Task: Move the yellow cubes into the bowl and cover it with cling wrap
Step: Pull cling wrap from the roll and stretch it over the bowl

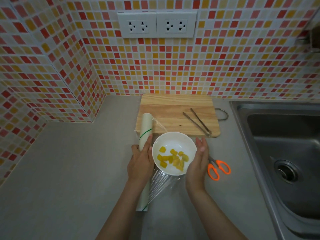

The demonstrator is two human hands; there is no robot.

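Note:
A white bowl [174, 142] stands on the grey counter just in front of the cutting board, with several yellow cubes [173, 158] inside it. A sheet of cling wrap [161, 186] stretches over the bowl from the roll [146, 129], which lies lengthwise along the bowl's left side. My left hand [140, 161] rests on the roll, fingers pressed against the bowl's left edge. My right hand [199, 158] lies flat with fingers extended against the bowl's right side, pressing the film there.
A wooden cutting board [173, 108] lies behind the bowl with metal tongs [197, 121] on it. Orange-handled scissors [219, 168] lie to the right of my right hand. A steel sink [284, 153] fills the right side. Tiled walls close the back and left.

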